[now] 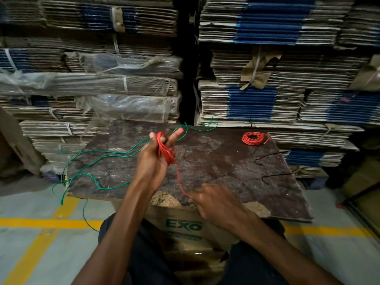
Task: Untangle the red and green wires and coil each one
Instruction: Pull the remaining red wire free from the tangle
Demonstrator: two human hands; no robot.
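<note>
We take the worn board (205, 161) as our landmark. Behind its far edge, stacked flattened cartons (267, 89) wall off any reach. On its far right corner sits a red coil (255, 138); black wire (271, 163) crosses its right side; green wire (98, 161) sprawls over its left. Its centre right surface lies bare.

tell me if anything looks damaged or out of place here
The board used as a work surface is crumbled along its near edge, exposing pale core. The green wire sprawls loose and hangs off the board's left edge toward the floor. A black wire also lies uncoiled.
</note>
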